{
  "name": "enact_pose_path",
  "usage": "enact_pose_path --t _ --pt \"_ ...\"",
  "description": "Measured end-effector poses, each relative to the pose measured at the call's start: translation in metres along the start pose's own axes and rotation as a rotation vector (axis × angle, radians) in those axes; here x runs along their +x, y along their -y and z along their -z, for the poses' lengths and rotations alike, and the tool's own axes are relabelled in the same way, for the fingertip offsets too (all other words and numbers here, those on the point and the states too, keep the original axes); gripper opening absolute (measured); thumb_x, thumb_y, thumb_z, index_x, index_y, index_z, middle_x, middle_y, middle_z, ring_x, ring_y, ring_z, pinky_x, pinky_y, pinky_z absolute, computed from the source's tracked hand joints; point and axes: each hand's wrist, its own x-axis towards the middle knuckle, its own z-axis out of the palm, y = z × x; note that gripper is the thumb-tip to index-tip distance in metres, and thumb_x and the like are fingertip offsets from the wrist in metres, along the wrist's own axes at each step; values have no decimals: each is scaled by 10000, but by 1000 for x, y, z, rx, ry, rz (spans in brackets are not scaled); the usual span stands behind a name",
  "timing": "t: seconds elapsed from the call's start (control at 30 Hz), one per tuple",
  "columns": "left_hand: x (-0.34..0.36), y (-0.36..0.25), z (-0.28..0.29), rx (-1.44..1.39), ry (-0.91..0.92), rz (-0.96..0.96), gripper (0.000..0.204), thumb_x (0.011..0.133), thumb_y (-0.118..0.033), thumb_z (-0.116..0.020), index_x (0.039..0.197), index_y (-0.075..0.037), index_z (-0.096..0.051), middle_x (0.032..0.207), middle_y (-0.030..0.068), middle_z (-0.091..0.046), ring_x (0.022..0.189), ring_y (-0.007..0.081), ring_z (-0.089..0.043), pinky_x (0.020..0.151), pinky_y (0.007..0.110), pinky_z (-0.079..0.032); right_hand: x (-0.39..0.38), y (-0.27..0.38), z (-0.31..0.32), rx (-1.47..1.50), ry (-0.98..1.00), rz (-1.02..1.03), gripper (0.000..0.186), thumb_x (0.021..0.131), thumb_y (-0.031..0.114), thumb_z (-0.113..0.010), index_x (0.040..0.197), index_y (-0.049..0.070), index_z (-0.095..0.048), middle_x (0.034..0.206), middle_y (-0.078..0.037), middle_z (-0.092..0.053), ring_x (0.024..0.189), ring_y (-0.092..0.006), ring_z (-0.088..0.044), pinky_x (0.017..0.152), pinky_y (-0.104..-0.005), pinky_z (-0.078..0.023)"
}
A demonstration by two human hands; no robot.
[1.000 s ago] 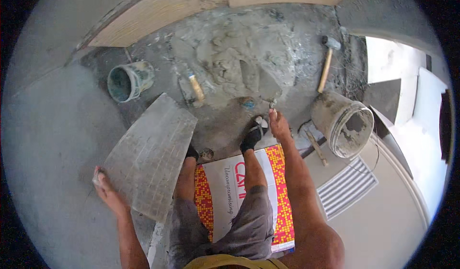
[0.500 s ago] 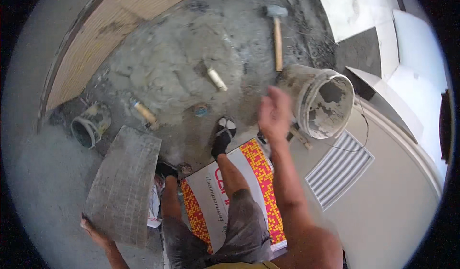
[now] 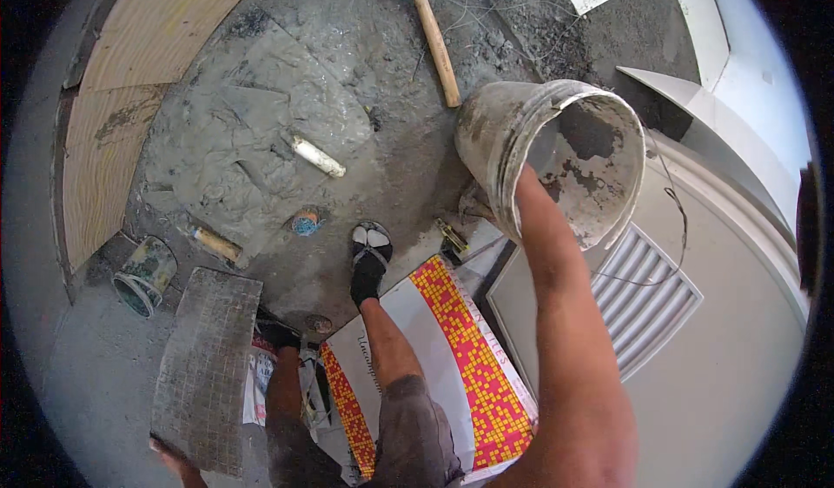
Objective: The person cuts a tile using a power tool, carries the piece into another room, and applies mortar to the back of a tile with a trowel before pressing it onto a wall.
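Note:
At the lower left, my left hand grips the near corner of a large grey tile with a grid-marked face. The tile stands tilted beside my legs. My right arm reaches forward to the pale, cement-crusted bucket, and my right hand is at its rim. Its fingers are hidden, so I cannot tell whether they grip the rim. Dried grey patches coat the bucket's inner wall.
Wet grey mortar covers the floor ahead, with a white-handled tool on it. Around it are a mallet, a wooden-handled tool and a small bucket. A printed tile carton lies by my legs; a louvred door panel lies at right.
My right hand has moved from beside the bucket to its rim. My left hand still holds the tile. The view has shifted, so the floor things sit farther left.

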Motion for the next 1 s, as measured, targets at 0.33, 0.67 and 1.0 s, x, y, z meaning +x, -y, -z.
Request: enact_pose_path --t 0.33,0.67,1.0 --pt "-4 4 5 74 170 -39 895 917 -725 -343 1466 -19 -364 1470 157 -414 1305 331 -427 1083 441 -327 -24 -2 17 463 146 68 341 898 250 -580 1109 -14 -629 1167 -166 -647 1029 -297 -633 938 -432 -490" --pt "-27 -14 -16 -216 129 75 835 883 -678 -523 1349 14 -494 1331 148 -521 1192 301 -496 1000 435 -386 -159 5 271 2236 -94 -309 554 809 223 -702 1279 15 -496 1177 -142 -630 1033 -283 -636 900 -417 -527" --pt "-33 -26 -30 -220 82 -18 725 924 -607 -523 1278 25 -522 1269 134 -549 1140 270 -515 969 420 -402 -138 396 224 1555 525 110 564 834 238 -673 1319 -4 -517 1054 -86 -642 923 -175 -595 816 -313 -488"
